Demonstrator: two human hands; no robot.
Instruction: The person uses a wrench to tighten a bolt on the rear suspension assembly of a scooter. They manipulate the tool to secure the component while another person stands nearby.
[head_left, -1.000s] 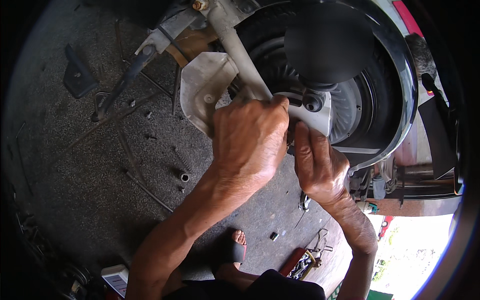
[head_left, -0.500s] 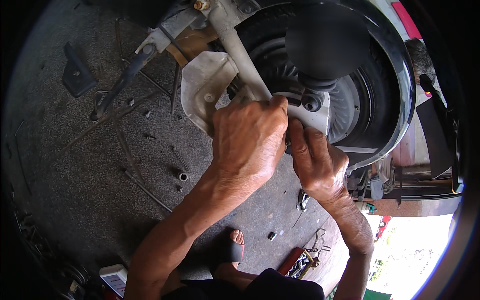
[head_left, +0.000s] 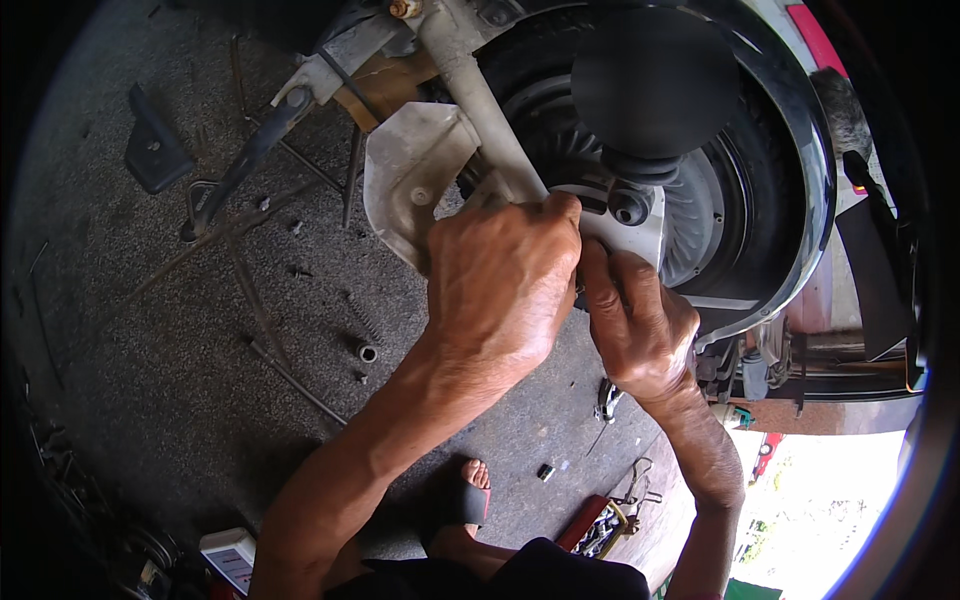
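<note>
My left hand [head_left: 503,275] is closed in a fist at the end of a pale, worn metal arm [head_left: 480,100]. Its fingertips are hidden, so what they grip cannot be seen. Close beside it, my right hand [head_left: 640,320] bends its fingers against the lower edge of a silver metal plate [head_left: 637,235]; its thumb and whatever it pinches are out of sight. Above the plate sits a dark shock absorber's lower mount [head_left: 630,205], in front of a black-tyred wheel [head_left: 735,215] with a finned hub. A beige, dirty metal cover [head_left: 405,180] hangs left of my left hand.
On the grey floor [head_left: 190,330] lie a socket [head_left: 368,353], a spring [head_left: 362,318], a thin rod [head_left: 295,382] and a black plastic part [head_left: 155,145]. A red tool box [head_left: 597,527] with metal pieces stands near my foot [head_left: 472,495]. A dark stand leg [head_left: 250,155] slants down at left.
</note>
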